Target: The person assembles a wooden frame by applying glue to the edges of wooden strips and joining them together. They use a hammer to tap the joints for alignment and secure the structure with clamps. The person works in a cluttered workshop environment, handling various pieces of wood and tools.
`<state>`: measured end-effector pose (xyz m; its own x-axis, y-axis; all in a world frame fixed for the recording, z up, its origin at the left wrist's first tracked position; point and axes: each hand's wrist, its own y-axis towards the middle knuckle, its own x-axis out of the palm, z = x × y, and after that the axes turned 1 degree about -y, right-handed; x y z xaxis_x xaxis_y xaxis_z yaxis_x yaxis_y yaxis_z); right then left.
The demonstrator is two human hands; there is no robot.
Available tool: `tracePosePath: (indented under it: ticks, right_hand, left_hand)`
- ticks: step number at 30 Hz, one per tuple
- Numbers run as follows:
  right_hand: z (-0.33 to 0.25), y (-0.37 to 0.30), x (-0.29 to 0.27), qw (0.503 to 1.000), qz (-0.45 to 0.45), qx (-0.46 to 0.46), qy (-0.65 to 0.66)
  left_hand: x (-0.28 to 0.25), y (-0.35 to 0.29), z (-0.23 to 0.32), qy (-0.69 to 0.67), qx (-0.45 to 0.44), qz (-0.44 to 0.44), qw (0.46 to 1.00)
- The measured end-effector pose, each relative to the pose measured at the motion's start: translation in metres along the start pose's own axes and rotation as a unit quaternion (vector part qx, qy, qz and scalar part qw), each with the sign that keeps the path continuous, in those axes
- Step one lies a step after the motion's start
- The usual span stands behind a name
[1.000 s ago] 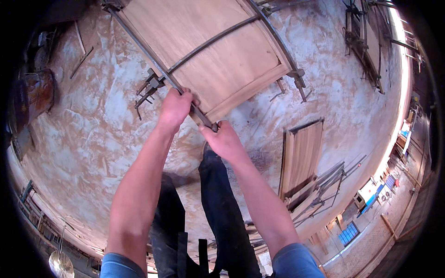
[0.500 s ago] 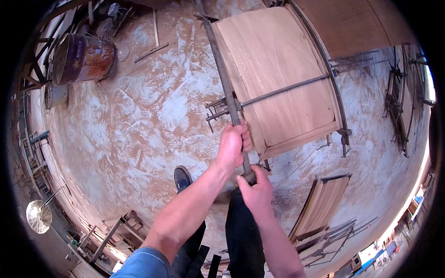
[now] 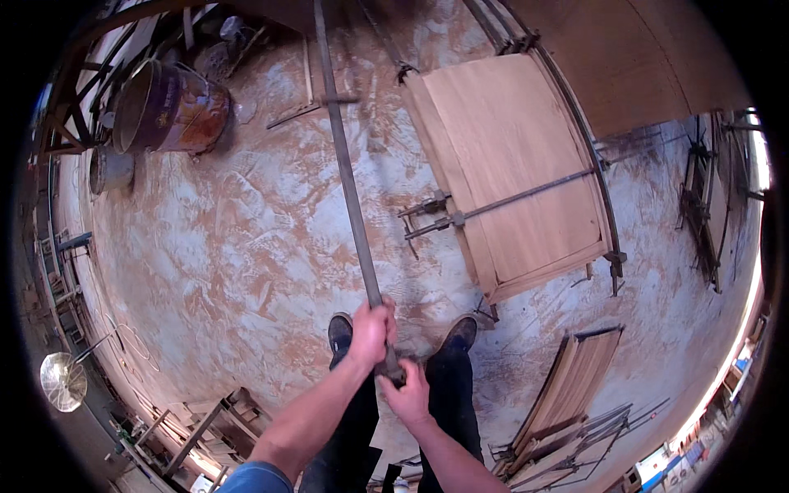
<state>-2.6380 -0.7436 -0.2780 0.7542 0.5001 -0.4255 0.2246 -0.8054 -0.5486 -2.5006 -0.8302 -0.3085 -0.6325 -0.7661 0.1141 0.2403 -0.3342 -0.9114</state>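
A long metal bar clamp [image 3: 349, 181] stretches away from me, clear of the panel's left side. My left hand [image 3: 371, 329] is wrapped around its bar near the close end. Just below, my right hand [image 3: 408, 393] grips the clamp's end fitting, which the fingers partly cover. To the right lies a framed wooden panel [image 3: 526, 131]. Another bar clamp [image 3: 530, 197] crosses that panel, its screw end sticking out at the left edge. One more long bar [image 3: 596, 177] runs along the panel's right side.
A large printed bucket [image 3: 193, 111] and a small pail [image 3: 115, 168] stand at the far left. A brown board [image 3: 608, 66] is at the far right. Nearer, at right, are a narrow wooden panel [image 3: 588, 370] and several metal bars. A round fan-like thing [image 3: 63, 382] is at left.
The held bar clamp has swung left, away from the panel's left edge where it was before. Both hands have moved left and closer to me with it.
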Motion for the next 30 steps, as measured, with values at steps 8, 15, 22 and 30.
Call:
tracePosePath:
  ticks: [8, 15, 22, 30]
  right_hand:
    - [0.012, -0.051, 0.038, 0.982, -0.14, 0.129, -0.021]
    - [0.042, 0.003, -0.111, 0.887, -0.047, 0.311, 0.338]
    - [0.124, 0.082, -0.352, 0.707, 0.169, 0.367, 0.581]
    - [0.211, 0.209, -0.428, 0.638, 0.243, 0.365, 0.632]
  left_hand:
    - [-0.089, 0.002, -0.075, -0.028, -0.06, 0.083, 0.994]
    - [-0.122, 0.075, -0.048, -0.077, -0.072, 0.03, 0.994]
    - [-0.104, 0.108, -0.027, 0.284, -0.045, 0.058, 0.956]
    - [0.089, 0.036, 0.011, 0.592, 0.445, 0.099, 0.665]
